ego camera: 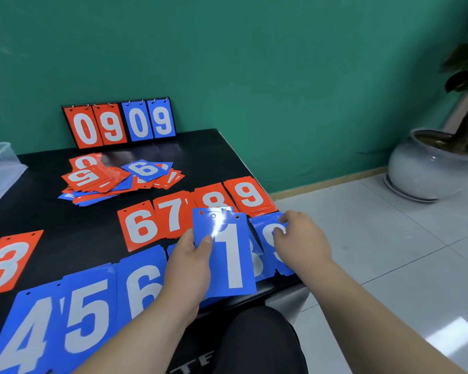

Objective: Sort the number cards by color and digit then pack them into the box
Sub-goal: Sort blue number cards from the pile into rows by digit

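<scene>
My left hand [191, 268] holds a small stack of cards with a blue 1 card [229, 255] on top, thumb pressed on its face. My right hand [299, 240] rests on the blue 9 pile [268, 238] at the table's right edge, fingertips curled on the card. A blue row of 4 [27, 333], 5 [89, 306] and 6 [141, 282] lies along the near edge; a blue 8 is mostly hidden behind the held card. Red piles 6 [139, 225], 7 [173, 214], 8 [214, 198], 9 [250, 194] lie behind. A red 3 [6, 263] lies at the left.
An unsorted heap of red and blue cards [119, 179] lies mid-table. A flip scoreboard [119, 122] reading 09 09 leans on the green wall. A clear plastic box [0, 171] stands at the far left. A potted plant [432, 163] stands on the floor to the right.
</scene>
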